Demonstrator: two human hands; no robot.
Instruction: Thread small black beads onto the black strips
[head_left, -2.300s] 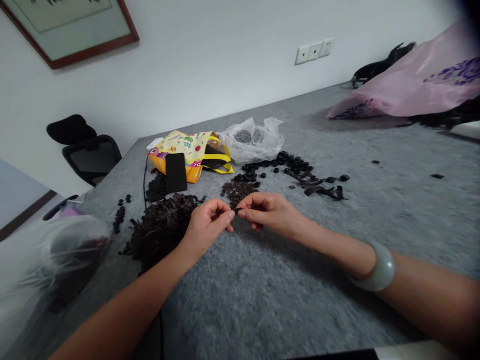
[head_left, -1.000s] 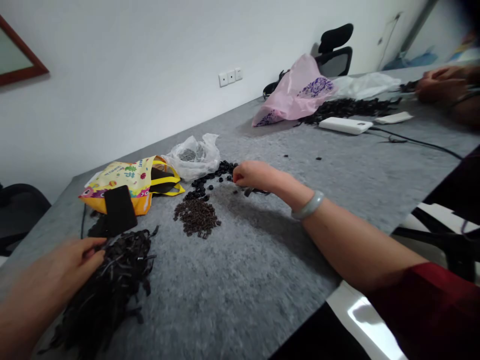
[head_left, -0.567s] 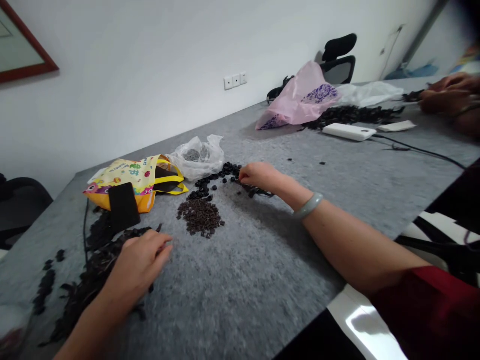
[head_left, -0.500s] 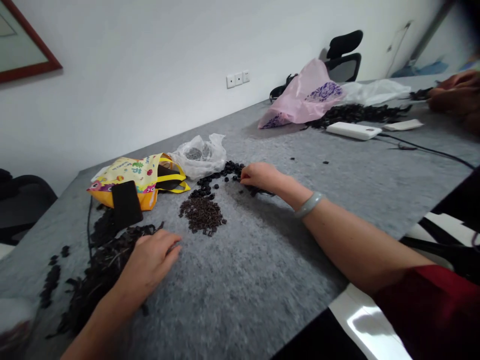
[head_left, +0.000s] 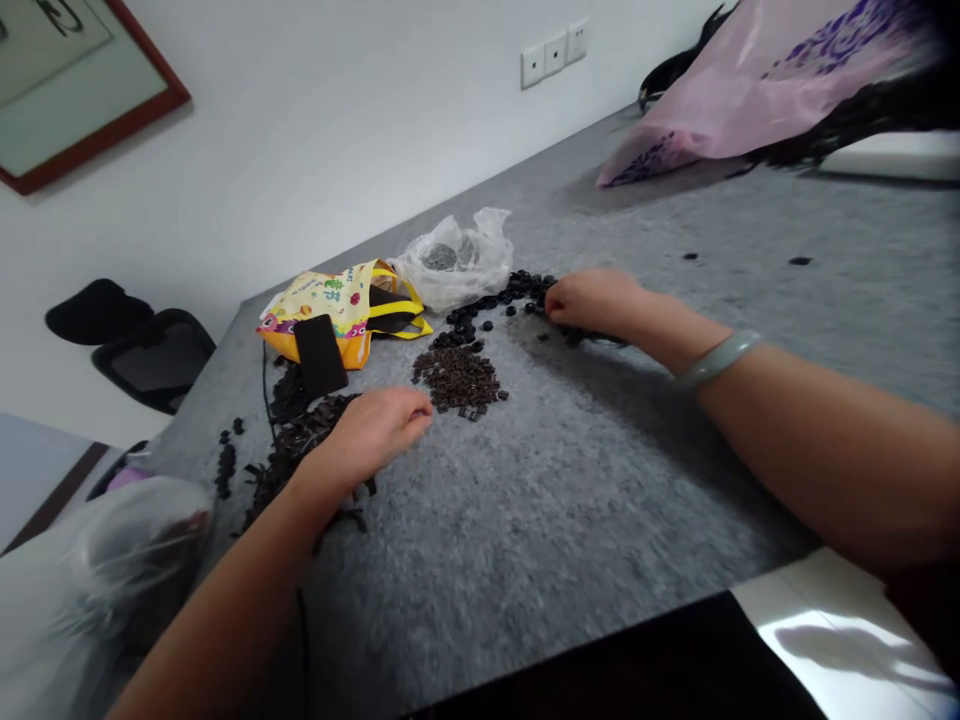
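My left hand (head_left: 382,428) hovers over the table just in front of a heap of small brown pieces (head_left: 461,380). Its fingers are curled together, and whatever may be between them is hidden. Behind that wrist lies a pile of dark strips (head_left: 289,450). My right hand (head_left: 592,300), with fingers pinched downward, is at the right end of a trail of small round black pieces (head_left: 461,325). What it pinches cannot be made out. More dark bits (head_left: 592,338) lie partly under this hand.
A yellow patterned bag (head_left: 322,300) with a black phone (head_left: 320,355) leaning on it stands beside a clear plastic bag (head_left: 457,262). A pink bag (head_left: 727,110) and a white device (head_left: 892,155) are at the far right. A plastic-wrapped bundle (head_left: 142,540) sits at the left edge.
The view has turned left, so things sit further right and higher. My left hand's fingers are drawn closer together. My right hand stays at the black pieces. A person's hands at right left view.
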